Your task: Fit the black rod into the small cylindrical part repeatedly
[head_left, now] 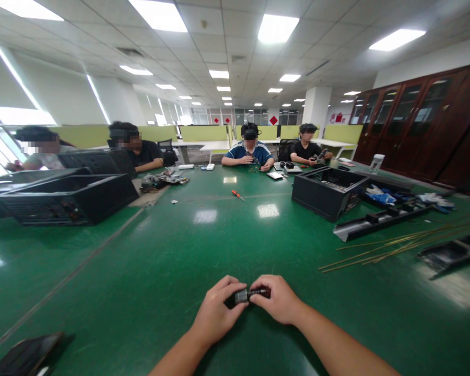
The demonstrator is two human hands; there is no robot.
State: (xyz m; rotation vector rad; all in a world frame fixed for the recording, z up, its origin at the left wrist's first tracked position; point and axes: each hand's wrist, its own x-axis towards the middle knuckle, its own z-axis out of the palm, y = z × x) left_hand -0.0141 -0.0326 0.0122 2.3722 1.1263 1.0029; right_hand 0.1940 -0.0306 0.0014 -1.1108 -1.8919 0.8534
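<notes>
Just above the green tabletop (203,250), my two hands meet on a small dark cylindrical piece (241,296) with a silver-grey band and a narrower ribbed section. Its exact kind cannot be made out. My left hand (218,309) is closed round the thicker, banded end, thumb below and fingers above. The thumb and fingers of my right hand (279,298) pinch the thinner, ribbed end. Fingers cover parts of both ends. Farther up the table lies a screwdriver (237,195) with an orange-red handle, apart from both hands.
Open black computer cases stand at left (58,201) and right (321,196). Thin brass-coloured rods (379,251) and a dark metal rail (379,222) lie to the right. A dark flat object (27,355) is at near left. Several people sit around the table.
</notes>
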